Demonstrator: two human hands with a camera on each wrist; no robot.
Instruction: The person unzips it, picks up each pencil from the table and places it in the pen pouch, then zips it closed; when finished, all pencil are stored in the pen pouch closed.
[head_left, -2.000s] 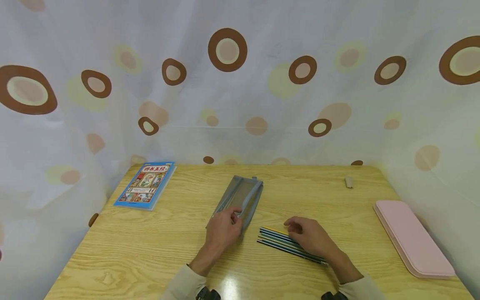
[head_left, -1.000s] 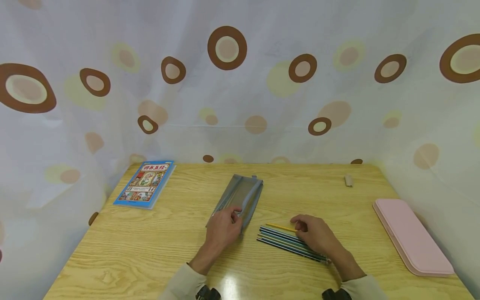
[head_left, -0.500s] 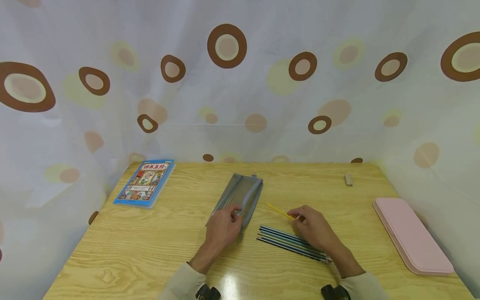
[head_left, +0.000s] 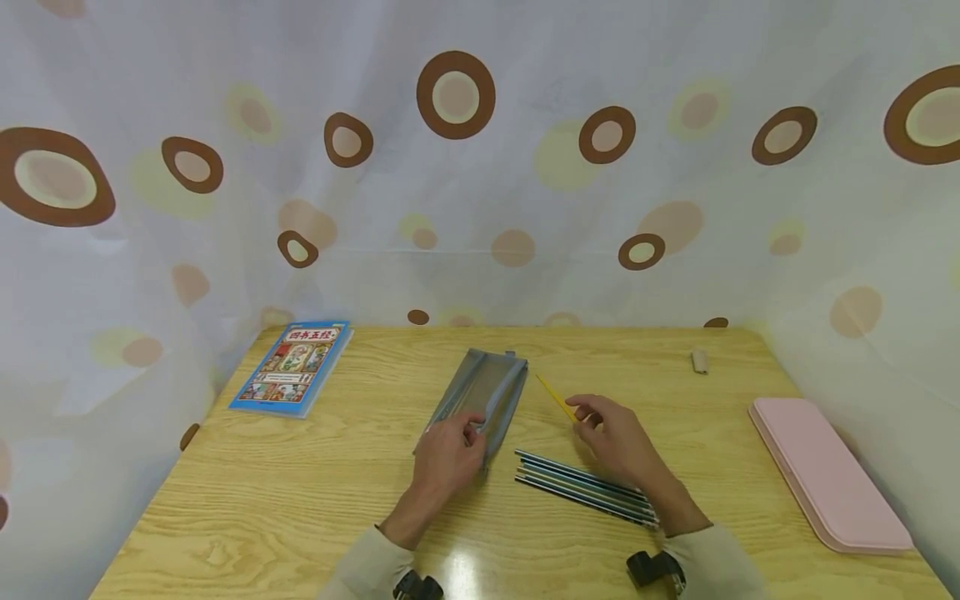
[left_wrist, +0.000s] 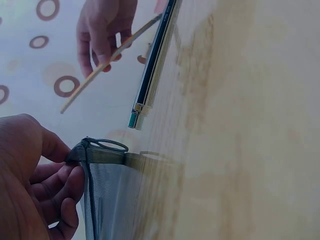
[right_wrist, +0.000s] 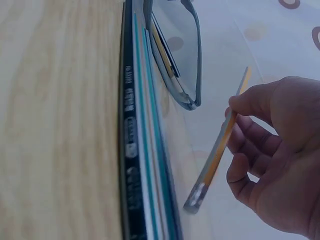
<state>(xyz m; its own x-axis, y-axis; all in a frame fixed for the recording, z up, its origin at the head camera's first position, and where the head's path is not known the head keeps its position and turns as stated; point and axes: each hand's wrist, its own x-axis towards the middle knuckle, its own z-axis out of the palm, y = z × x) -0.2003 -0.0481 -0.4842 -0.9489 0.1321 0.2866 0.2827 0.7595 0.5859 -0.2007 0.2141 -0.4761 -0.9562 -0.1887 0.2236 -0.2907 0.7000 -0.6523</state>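
Note:
A grey mesh pencil pouch (head_left: 501,379) lies on the table, its mouth held apart in the right wrist view, where pencils (right_wrist: 163,46) show inside. My left hand (head_left: 448,454) pinches the pouch's near edge between thumb and fingers. Raised above the table, a yellow pencil (head_left: 553,396) is pinched by my right hand (head_left: 618,437), its far end slanting toward the pouch. The same pencil (left_wrist: 82,92) appears in the left wrist view, apart from the pouch rim (left_wrist: 107,156). Below my right hand several dark and green pencils (head_left: 585,489) lie side by side.
A blue-covered book (head_left: 292,371) lies at the table's left back. On the right are a pink case (head_left: 828,475) and a small beige block (head_left: 699,361). A patterned curtain (head_left: 525,183) stands behind the wooden table (head_left: 300,517).
My right hand has picked the yellow pencil from beside the others, lifted it and moved away from me, turning its tip farther up. My left hand has stayed on the pouch.

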